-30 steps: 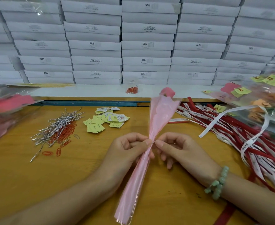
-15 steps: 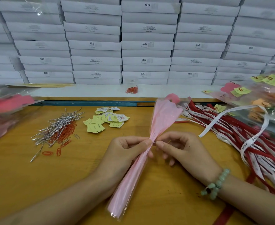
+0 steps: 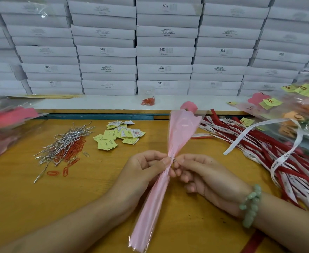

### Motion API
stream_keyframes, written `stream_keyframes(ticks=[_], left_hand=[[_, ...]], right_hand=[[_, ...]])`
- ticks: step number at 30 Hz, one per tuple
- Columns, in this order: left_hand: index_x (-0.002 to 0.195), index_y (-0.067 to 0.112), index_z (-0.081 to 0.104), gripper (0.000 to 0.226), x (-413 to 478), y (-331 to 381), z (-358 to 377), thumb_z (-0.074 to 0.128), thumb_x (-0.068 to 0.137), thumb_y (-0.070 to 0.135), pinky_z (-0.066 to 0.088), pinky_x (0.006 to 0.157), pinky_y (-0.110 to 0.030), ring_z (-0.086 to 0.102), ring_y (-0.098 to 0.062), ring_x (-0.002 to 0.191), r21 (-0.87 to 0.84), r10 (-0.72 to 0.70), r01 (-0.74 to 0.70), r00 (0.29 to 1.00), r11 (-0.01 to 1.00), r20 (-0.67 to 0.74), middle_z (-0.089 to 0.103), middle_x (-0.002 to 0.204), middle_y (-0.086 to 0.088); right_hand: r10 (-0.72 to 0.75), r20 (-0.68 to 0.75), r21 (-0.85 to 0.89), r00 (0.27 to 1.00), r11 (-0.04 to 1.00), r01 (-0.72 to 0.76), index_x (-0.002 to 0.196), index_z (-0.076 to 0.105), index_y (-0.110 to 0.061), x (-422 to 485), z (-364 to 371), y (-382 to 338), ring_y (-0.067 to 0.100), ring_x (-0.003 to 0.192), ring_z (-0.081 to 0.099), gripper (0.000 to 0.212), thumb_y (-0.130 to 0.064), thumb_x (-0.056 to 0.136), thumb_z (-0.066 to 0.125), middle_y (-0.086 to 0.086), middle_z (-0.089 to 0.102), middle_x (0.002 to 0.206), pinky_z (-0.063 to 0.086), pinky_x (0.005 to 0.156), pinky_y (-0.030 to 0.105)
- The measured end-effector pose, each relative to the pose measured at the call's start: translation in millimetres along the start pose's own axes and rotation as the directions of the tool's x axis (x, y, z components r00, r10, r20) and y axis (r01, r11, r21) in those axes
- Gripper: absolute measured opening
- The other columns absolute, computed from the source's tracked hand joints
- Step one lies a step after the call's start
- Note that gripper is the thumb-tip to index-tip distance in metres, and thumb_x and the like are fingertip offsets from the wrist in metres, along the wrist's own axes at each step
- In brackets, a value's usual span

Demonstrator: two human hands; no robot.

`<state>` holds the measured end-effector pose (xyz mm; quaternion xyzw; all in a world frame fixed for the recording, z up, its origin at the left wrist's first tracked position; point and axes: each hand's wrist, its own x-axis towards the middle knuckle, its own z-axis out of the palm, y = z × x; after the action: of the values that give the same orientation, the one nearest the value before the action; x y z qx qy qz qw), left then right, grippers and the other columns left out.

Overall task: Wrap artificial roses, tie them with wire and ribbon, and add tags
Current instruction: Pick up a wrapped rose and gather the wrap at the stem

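Pink film sheathes an artificial rose slanting over a wooden table, bloom end away and tail toward the camera. The left hand pinches the gathered neck from one side. The right hand meets it from the other, fingertips apparently nipping a silver wire wound there. Loose ties, paper tags and ribbons lie around.

Glossy pink plastic wrap, silvery metal wire ties, smooth wooden table.

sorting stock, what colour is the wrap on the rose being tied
Pale pink wrap, clearest in the head view.
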<state>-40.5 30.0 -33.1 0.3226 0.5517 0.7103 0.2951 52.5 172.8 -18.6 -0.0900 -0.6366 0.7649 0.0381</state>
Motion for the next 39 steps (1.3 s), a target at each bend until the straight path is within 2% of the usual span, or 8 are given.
stream_keyframes(ticks=[5, 9, 14, 17, 22, 27, 33, 39], left_hand=[[0.084, 0.009, 0.076, 0.015, -0.3, -1.6, -1.8, 0.069, 0.079, 0.021, 0.053, 0.066, -0.018, 0.066, -0.014, 0.072, 0.027, 0.007, -0.006, 1.000, 1.000, -0.022, 0.072, 0.081, -0.014], [0.085, 0.005, 0.077, 0.020, 0.0, -2.7, -3.6, 0.070, 0.076, 0.022, 0.051, 0.060, -0.016, 0.066, -0.010, 0.067, 0.008, -0.010, 0.011, 0.998, 1.000, -0.056, 0.073, 0.081, -0.015], [0.084, 0.010, 0.078, 0.017, 0.4, -3.6, -4.7, 0.069, 0.078, 0.023, 0.049, 0.056, -0.016, 0.062, -0.007, 0.060, 0.040, -0.042, 0.045, 0.997, 0.998, -0.071, 0.073, 0.077, -0.009], [0.084, 0.007, 0.077, 0.012, 0.5, -4.4, -4.7, 0.068, 0.084, 0.014, 0.049, 0.055, -0.016, 0.061, -0.008, 0.058, 0.023, -0.042, 0.044, 0.996, 0.999, -0.081, 0.071, 0.074, -0.010], [0.086, 0.006, 0.078, 0.014, -0.5, -3.4, -3.1, 0.069, 0.081, 0.017, 0.051, 0.059, -0.017, 0.065, -0.010, 0.064, 0.024, -0.040, 0.042, 0.996, 0.999, -0.082, 0.073, 0.077, -0.013], [0.089, 0.006, 0.078, 0.020, -0.4, -2.5, -1.9, 0.071, 0.077, 0.020, 0.052, 0.063, -0.017, 0.067, -0.011, 0.069, -0.007, -0.041, 0.040, 0.996, 0.999, -0.079, 0.074, 0.082, -0.013], [0.091, 0.006, 0.078, 0.023, 0.0, -2.4, -2.5, 0.072, 0.076, 0.022, 0.046, 0.055, -0.013, 0.060, -0.004, 0.056, -0.035, -0.041, 0.038, 0.997, 0.999, -0.064, 0.069, 0.065, 0.001], [0.094, 0.008, 0.078, 0.030, 0.2, -1.8, -3.2, 0.076, 0.071, 0.027, 0.049, 0.064, -0.015, 0.065, -0.006, 0.070, -0.007, -0.017, 0.017, 0.999, 1.000, -0.048, 0.075, 0.087, -0.009]], right_hand=[[0.077, 0.010, 0.079, 0.997, 0.994, -0.078, 0.074, 0.062, -0.005, 1.3, -0.8, -2.6, 0.004, 0.046, 0.045, 0.021, -0.009, 0.092, 0.050, 0.005, 0.056, 0.065, 0.036, 0.038, 0.015], [-0.114, -0.035, -0.304, 0.993, 0.948, 0.098, 0.082, 0.064, -0.005, -0.2, -6.0, 0.5, 0.006, 0.052, 0.051, 0.018, -0.011, 0.095, 0.054, 0.001, 0.058, 0.067, 0.040, 0.041, 0.018], [-0.511, 0.042, -0.802, 0.858, 0.496, 0.334, 0.085, 0.065, -0.023, -5.9, -10.7, -2.0, 0.010, 0.066, 0.060, 0.008, -0.016, 0.088, 0.067, -0.010, 0.064, 0.077, 0.041, 0.057, 0.012], [-0.533, 0.201, -0.936, 0.822, 0.144, 0.322, 0.088, 0.064, -0.032, -12.4, -7.7, -6.2, 0.006, 0.071, 0.058, 0.005, -0.035, 0.088, 0.061, -0.017, 0.060, 0.080, 0.042, 0.058, 0.015], [-0.528, 0.210, -0.958, 0.823, 0.059, 0.282, 0.088, 0.065, -0.033, -15.8, -5.5, -8.8, 0.004, 0.070, 0.057, 0.020, -0.041, 0.090, 0.048, -0.018, 0.061, 0.081, 0.049, 0.059, 0.029], [-0.540, 0.131, -0.933, 0.832, 0.216, 0.287, 0.082, 0.067, -0.027, -13.6, -1.5, -7.4, 0.009, 0.069, 0.057, 0.011, -0.027, 0.090, 0.060, -0.013, 0.062, 0.075, 0.045, 0.060, 0.021], [-0.193, -0.126, -0.352, 0.973, 0.926, 0.138, 0.077, 0.065, -0.007, -9.8, 5.4, -6.6, 0.005, 0.045, 0.041, 0.021, -0.009, 0.095, 0.054, -0.001, 0.056, 0.060, 0.027, 0.036, 0.016], [0.292, 0.030, 0.356, 0.956, 0.890, -0.284, 0.065, 0.063, -0.010, -6.2, 5.1, -10.2, 0.002, 0.040, 0.035, 0.019, -0.011, 0.083, 0.059, -0.002, 0.045, 0.060, 0.021, 0.029, 0.012]])
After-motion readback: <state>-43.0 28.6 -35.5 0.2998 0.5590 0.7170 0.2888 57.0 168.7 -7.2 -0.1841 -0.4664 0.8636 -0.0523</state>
